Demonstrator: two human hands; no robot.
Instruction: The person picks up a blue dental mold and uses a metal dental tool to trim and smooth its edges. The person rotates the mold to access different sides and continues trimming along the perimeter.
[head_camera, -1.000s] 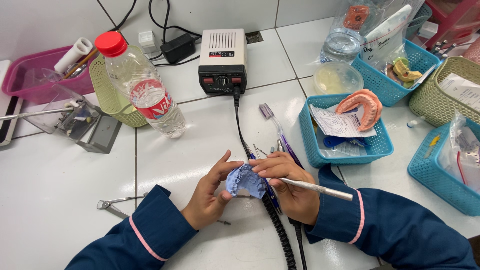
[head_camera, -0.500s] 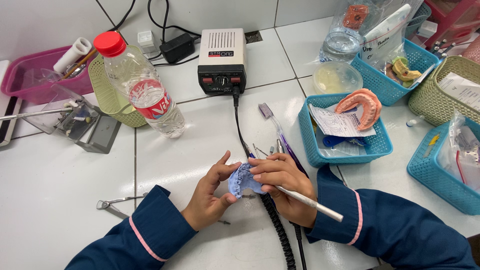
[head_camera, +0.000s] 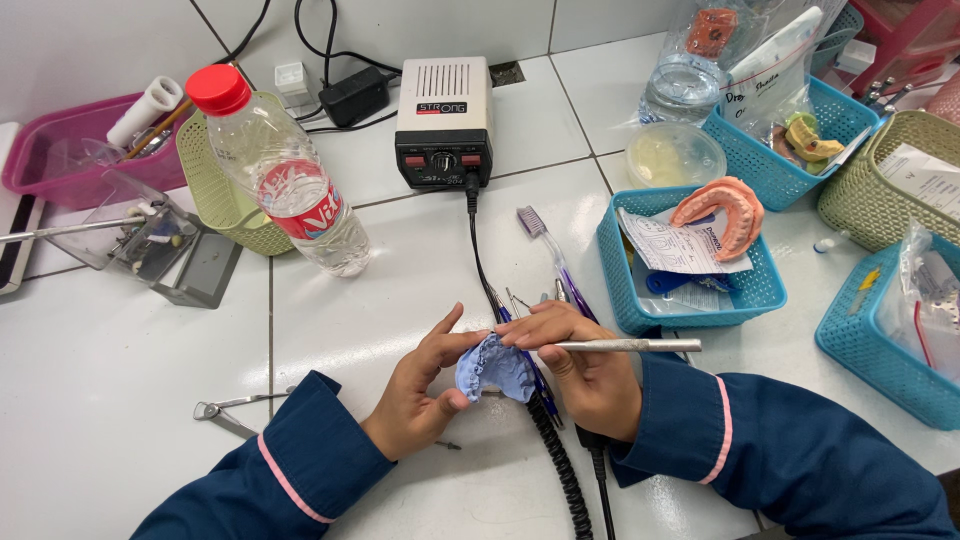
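Both hands meet low at six o'clock on the white tiled bench (head_camera: 130, 400). The left hand (head_camera: 420, 395) cups the blue dental cast (head_camera: 495, 368), thumb under, fingers curled behind. The right hand (head_camera: 585, 370) pinches a slim metal hand instrument (head_camera: 625, 345); its handle, angled down toward four o'clock a moment ago, now lies level, pointing to three. The cast has barely moved. At twelve sits the micromotor control box (head_camera: 443, 120).

The metal tool's (head_camera: 625, 345) tip is hidden between fingers and the blue cast (head_camera: 495, 368)
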